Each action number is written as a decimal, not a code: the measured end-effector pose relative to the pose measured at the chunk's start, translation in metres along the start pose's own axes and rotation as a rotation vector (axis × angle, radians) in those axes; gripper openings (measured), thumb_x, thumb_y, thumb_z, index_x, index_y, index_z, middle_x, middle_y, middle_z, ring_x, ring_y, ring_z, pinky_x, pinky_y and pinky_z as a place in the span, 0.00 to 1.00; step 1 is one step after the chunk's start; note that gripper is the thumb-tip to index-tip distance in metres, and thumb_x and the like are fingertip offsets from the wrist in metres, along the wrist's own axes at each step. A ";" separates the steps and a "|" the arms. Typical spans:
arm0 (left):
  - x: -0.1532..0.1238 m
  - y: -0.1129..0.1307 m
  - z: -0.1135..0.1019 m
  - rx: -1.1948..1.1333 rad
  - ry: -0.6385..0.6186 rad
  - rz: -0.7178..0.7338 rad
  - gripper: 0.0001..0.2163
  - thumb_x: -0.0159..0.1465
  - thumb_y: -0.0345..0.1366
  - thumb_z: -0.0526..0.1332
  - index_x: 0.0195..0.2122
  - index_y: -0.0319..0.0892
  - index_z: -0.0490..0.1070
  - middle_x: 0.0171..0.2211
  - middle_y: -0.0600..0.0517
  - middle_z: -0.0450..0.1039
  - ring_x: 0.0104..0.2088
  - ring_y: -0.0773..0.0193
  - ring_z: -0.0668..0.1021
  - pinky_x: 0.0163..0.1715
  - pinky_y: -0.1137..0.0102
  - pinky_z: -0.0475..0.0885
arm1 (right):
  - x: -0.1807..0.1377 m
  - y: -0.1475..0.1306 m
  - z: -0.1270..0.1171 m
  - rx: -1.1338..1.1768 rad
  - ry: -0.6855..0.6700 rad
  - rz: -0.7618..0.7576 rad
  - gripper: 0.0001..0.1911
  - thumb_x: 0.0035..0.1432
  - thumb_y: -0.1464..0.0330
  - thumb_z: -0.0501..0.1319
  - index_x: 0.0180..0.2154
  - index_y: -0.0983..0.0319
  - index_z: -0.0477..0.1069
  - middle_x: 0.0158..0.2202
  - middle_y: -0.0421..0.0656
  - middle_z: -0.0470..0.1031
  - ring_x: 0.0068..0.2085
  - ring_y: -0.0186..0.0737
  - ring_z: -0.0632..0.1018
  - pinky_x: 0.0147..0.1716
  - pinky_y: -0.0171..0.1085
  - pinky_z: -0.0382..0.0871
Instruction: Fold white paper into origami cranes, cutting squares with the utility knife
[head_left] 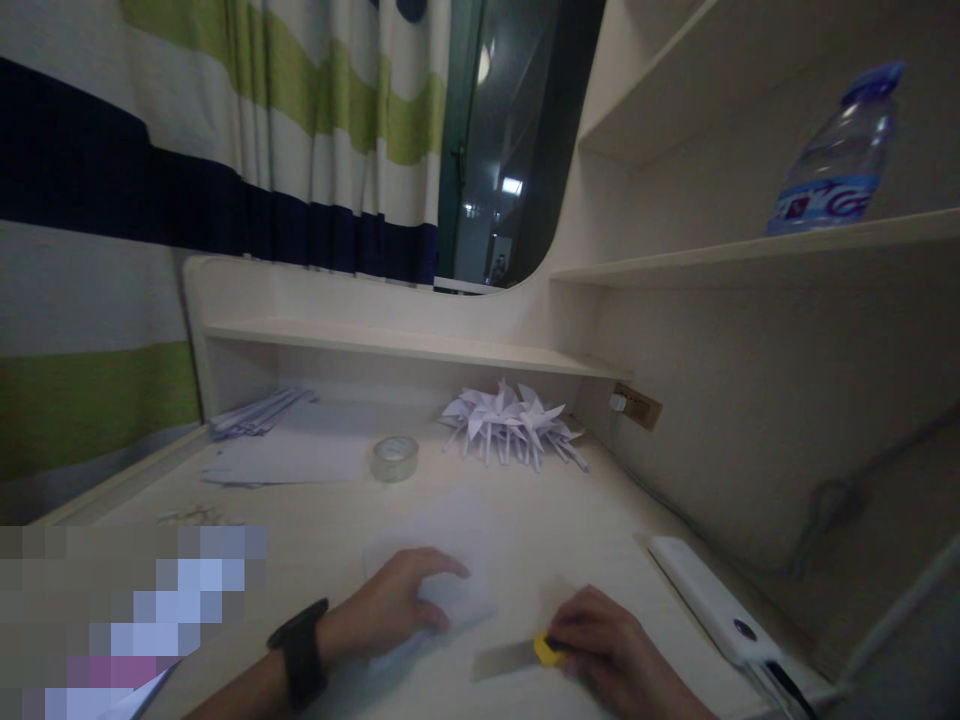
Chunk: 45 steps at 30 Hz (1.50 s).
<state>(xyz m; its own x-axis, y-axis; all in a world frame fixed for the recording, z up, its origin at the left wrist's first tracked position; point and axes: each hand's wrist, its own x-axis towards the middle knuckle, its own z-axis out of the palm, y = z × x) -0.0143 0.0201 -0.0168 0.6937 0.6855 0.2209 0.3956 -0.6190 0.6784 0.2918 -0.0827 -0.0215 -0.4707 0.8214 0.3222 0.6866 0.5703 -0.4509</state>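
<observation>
A utility knife (550, 649) with a yellow and black handle is held in my right hand (600, 640), fingers closed around it. Its blurred grey blade (504, 660) points left, low over the desk. My left hand (397, 600), a black watch (300, 650) on its wrist, lies over a sheet of white paper (450, 530). Thumb and forefinger there are spread apart, and the other fingers are mostly hidden. Blade and paper look apart.
Folded paper pinwheels (510, 420) are heaped at the back. A tape roll (395, 459), stacked paper (300, 450) and paper strips (262, 412) lie further left. On the right are a white power strip (709, 595) and, on a shelf, a plastic bottle (836, 160).
</observation>
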 end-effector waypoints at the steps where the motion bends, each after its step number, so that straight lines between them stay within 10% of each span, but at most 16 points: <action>1: 0.002 -0.003 0.000 -0.045 0.006 0.006 0.17 0.54 0.36 0.69 0.45 0.47 0.74 0.47 0.50 0.74 0.47 0.55 0.74 0.50 0.62 0.65 | 0.000 0.001 -0.001 0.012 0.007 0.004 0.11 0.62 0.62 0.58 0.41 0.57 0.77 0.37 0.46 0.76 0.40 0.42 0.74 0.39 0.38 0.67; 23: 0.005 -0.012 -0.002 -0.337 -0.039 0.110 0.11 0.55 0.38 0.66 0.40 0.45 0.75 0.40 0.51 0.74 0.42 0.58 0.75 0.42 0.66 0.66 | 0.028 0.012 -0.008 -0.147 0.081 0.041 0.12 0.60 0.71 0.58 0.44 0.59 0.76 0.40 0.47 0.76 0.42 0.43 0.73 0.41 0.39 0.68; 45: 0.014 -0.017 0.020 -0.048 0.087 0.046 0.07 0.57 0.32 0.64 0.37 0.44 0.77 0.38 0.52 0.77 0.40 0.61 0.76 0.44 0.68 0.68 | 0.043 -0.004 0.027 -0.075 0.070 -0.074 0.09 0.62 0.62 0.59 0.36 0.60 0.74 0.31 0.42 0.78 0.34 0.40 0.74 0.38 0.37 0.64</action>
<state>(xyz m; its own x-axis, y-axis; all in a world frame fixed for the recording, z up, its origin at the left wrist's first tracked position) 0.0008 0.0322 -0.0393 0.6546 0.6890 0.3110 0.3341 -0.6327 0.6987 0.2537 -0.0490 -0.0283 -0.4834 0.7730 0.4108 0.6924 0.6248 -0.3609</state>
